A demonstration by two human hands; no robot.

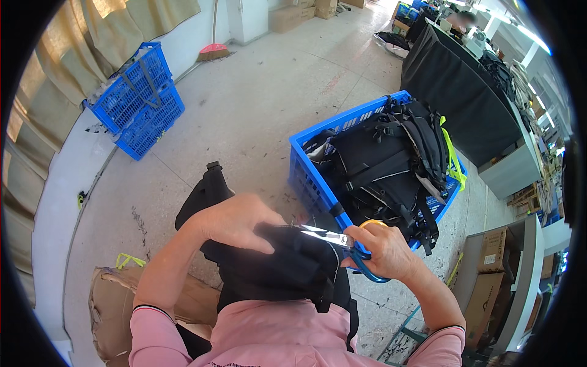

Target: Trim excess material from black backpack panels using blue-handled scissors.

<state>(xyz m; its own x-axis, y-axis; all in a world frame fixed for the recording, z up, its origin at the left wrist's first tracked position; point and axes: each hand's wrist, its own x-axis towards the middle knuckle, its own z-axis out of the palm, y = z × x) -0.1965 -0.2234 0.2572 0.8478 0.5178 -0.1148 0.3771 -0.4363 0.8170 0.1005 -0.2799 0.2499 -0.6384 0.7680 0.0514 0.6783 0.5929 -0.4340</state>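
Across my lap lies a black fabric bag (pixel 278 269), one strap end with a buckle sticking out at its far left. My left hand (pixel 235 223) grips its upper part, the cloth between thumb and fingers; the fingertips are blurred. In my right hand (pixel 391 251) is a pair of scissors (pixel 327 235) with blue and orange handle loops. Their blades point left toward my left hand, over the bag's upper edge and slightly apart. Thin threads seem to show near the tips, too small to make out surely.
Just ahead to the right stands a blue plastic crate (pixel 312 174) heaped with black bags (pixel 379 147). Stacked blue crates (pixel 150 101) are by the left wall. Cardboard (pixel 113 306) lies at lower left; a shelf with boxes (pixel 489 269) stands right. Someone sits behind a far draped table (pixel 452 79).
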